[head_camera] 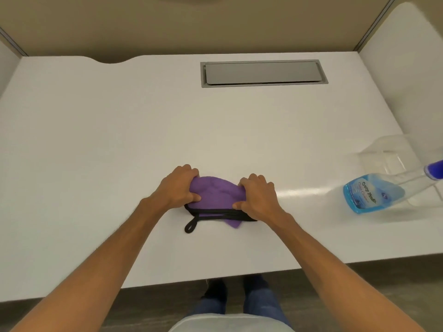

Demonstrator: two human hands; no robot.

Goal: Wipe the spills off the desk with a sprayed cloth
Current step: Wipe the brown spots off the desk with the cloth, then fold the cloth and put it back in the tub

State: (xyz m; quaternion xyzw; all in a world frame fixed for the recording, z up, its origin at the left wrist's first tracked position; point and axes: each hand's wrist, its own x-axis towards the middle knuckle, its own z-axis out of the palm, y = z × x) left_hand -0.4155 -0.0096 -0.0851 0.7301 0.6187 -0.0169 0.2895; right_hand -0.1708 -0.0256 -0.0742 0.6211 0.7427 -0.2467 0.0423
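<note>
The left hand (pixel 178 188) and the right hand (pixel 257 196) both clutch a folded purple cloth (pixel 217 196) between them, fingers curled over its far edge and thumbs pinching the near side. The cloth rests on the white desk (pixel 119 140), its black trim along the near edge and a black hanging loop (pixel 190 226) trailing out below the left hand. Well to the right of the right hand, a spray bottle (pixel 374 192) of blue liquid stands beside a clear plastic container (pixel 386 154). Beyond the hands, a grey hatch (pixel 263 73) sits set into the desk's far side.
</note>
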